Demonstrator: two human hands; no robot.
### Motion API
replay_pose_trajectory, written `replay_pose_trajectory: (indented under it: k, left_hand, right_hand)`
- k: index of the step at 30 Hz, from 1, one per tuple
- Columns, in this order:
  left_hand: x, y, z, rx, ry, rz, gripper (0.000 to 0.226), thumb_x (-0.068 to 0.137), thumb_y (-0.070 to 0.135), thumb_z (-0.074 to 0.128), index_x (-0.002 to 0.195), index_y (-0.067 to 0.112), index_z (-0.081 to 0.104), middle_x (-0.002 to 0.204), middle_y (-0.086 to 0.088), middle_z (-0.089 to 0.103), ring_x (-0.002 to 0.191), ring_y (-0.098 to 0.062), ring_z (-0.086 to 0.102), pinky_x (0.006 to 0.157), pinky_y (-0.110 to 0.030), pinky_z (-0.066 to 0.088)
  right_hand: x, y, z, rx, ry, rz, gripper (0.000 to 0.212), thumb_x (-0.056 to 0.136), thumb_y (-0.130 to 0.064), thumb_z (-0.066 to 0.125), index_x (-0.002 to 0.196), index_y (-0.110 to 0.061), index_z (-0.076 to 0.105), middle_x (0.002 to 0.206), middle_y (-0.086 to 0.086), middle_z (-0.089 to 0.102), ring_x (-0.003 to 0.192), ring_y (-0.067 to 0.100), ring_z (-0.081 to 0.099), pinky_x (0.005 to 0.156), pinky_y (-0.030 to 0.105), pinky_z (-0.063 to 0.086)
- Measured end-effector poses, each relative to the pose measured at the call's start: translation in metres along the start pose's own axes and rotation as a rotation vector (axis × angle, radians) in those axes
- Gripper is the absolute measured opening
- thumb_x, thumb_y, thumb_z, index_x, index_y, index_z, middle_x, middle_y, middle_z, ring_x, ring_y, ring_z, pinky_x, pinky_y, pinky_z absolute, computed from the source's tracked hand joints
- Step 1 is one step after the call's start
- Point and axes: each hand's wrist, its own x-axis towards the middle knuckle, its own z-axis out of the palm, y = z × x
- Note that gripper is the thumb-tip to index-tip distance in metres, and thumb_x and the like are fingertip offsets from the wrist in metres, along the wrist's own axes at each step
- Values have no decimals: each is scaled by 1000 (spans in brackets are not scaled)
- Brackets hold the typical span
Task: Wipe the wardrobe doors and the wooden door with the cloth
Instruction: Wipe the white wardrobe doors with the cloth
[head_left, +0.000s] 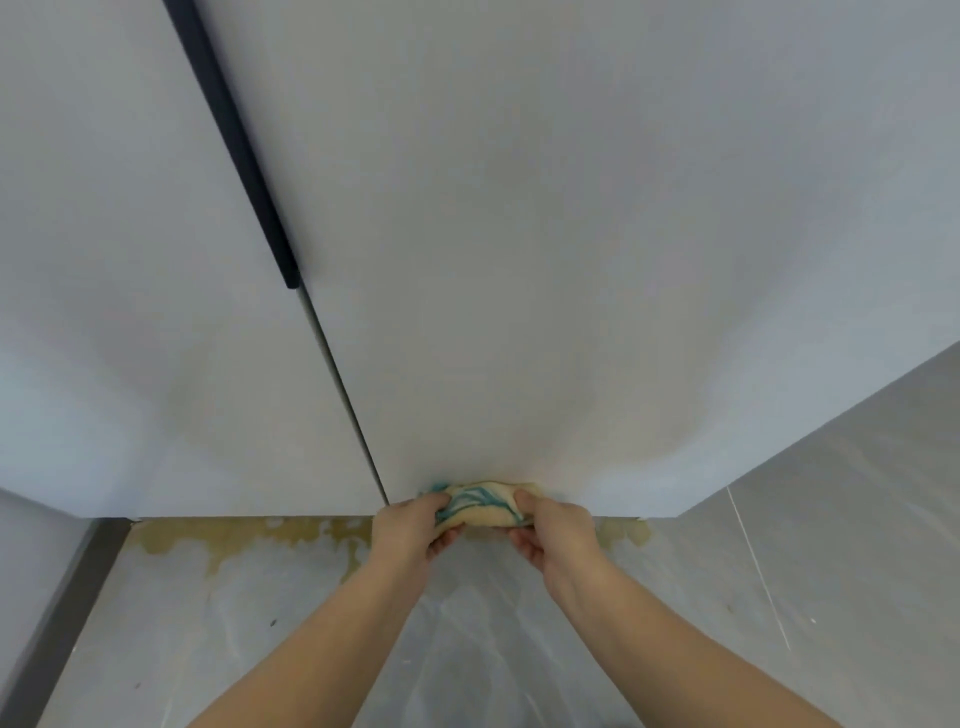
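Head view: left hand (410, 530) and right hand (553, 530) both grip bunched cloth (480, 506) against wardrobe door (519, 260) bottom edge. Best: press flat, sweep sideways along edge.

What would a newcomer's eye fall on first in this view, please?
First come the left hand and right hand, both gripping a yellow and blue cloth low in the middle, at the foot of the pale wardrobe door. Next, the long black handle slants down the upper left along the seam between the doors. A yellowish stain runs along the floor at the wardrobe's base.
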Motion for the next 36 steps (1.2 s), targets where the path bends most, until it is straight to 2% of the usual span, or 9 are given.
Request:
replay_pose_trajectory:
  k: [2,4,8,14,18,22,27,29,36]
  left_hand:
    - [-20,15,-1,-1,-45,38,10,86,-2,64,77,-4,61,64,-15,66,49,-21,62,43,-23,52]
    - [-40,31,-2,-10,-92,85,10,87,0,64,79,-6,63,57,-14,67,44,-21,64,39,-21,50]
    - [-86,62,-3,-13,-182,188,12,89,5,63,84,-6,66,61,-14,68,47,-19,64,38,-18,46]
    - [-160,117,-2,-78,-291,307,13,90,11,64,88,-2,68,66,-11,70,50,-16,64,41,-18,48]
    - [-209,150,1,-128,-366,412,12,91,11,61,88,2,68,66,-8,69,51,-14,64,43,-17,48]
    - [-248,172,6,-149,-442,557,11,91,13,61,91,5,69,72,-5,71,58,-13,66,49,-18,50]
    - [-260,163,10,-90,-549,802,7,93,12,59,94,11,66,80,1,69,72,-9,63,57,-21,51]
    - [-243,141,10,-24,-550,762,9,93,13,59,96,10,66,82,1,70,74,-9,65,58,-22,52]
    - [-104,9,27,155,-354,131,8,92,8,63,89,1,65,66,-7,69,51,-12,64,45,-22,51]
  right_hand:
    - [-22,-16,-4,14,-29,-61,13,89,-8,67,78,0,63,61,12,63,55,26,58,53,32,42]
    - [-48,-33,-8,21,-81,-117,11,90,-9,65,84,0,64,61,12,69,64,31,64,52,29,42]
    - [-102,-66,-12,63,-158,-262,12,94,-10,62,87,-1,65,66,9,72,59,21,72,44,19,48]
    - [-172,-112,-10,82,-222,-476,19,94,-20,63,94,-2,70,87,15,75,70,22,73,51,21,50]
    - [-215,-144,-9,138,-300,-571,21,93,-25,64,96,-4,69,80,8,74,68,17,72,53,20,51]
    - [-246,-169,-10,184,-374,-705,19,94,-24,62,94,-7,69,75,3,73,65,14,69,57,21,52]
    - [-244,-175,-32,237,-509,-879,22,90,-25,61,102,-9,67,87,2,69,74,12,64,60,24,53]
    - [-224,-157,-49,210,-517,-824,28,83,-27,62,104,-9,66,88,3,69,76,13,65,59,25,54]
    - [-79,-43,-96,18,-254,-291,19,97,-17,56,104,-3,67,86,10,75,71,18,71,58,27,56]
